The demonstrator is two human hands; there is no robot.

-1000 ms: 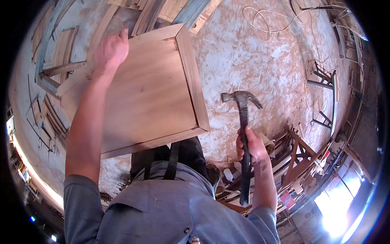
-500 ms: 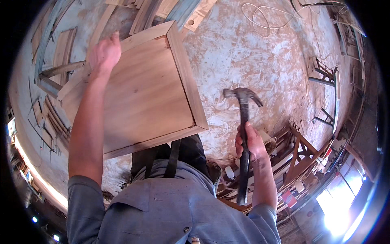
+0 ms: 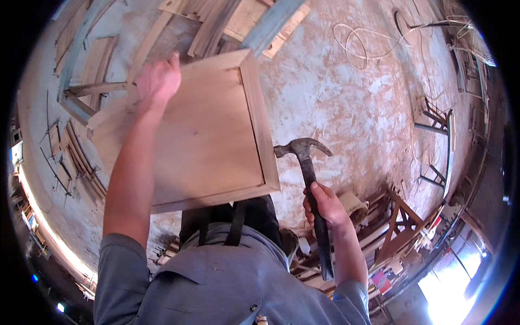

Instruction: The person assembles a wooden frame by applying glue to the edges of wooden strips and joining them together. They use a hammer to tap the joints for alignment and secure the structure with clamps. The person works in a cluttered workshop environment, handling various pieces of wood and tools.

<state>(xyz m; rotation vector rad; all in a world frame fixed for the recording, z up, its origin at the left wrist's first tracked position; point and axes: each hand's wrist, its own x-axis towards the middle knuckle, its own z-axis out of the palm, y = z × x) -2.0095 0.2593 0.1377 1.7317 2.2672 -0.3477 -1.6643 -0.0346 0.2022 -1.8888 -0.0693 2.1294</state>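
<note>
A framed wooden panel (image 3: pixel 201 142), pale and flat with mitred corners, is held tilted in front of my body. My left hand (image 3: pixel 158 80) grips its far edge, thumb up, the other fingers mostly hidden. In my right hand (image 3: pixel 325 206) is a claw hammer (image 3: pixel 307 165) with a dark handle, my fingers wrapped around the middle of it. The hammer's striking face meets the panel's right frame edge, or sits just beside it; I cannot tell whether they touch. Its claw points away to the right.
Boards (image 3: pixel 216 27) and a bluish wooden frame (image 3: pixel 76 59) lie on the floor beyond the panel. A pale cable (image 3: pixel 355 46) loops at the far right. Scrap timber and a brown triangular wooden frame (image 3: pixel 398 222) lie at my right, near a bucket (image 3: pixel 353 208).
The hammer has swung left, bringing its head to the panel's right edge. The panel and my left hand appear slightly lower and further right; the whole view has also shifted.
</note>
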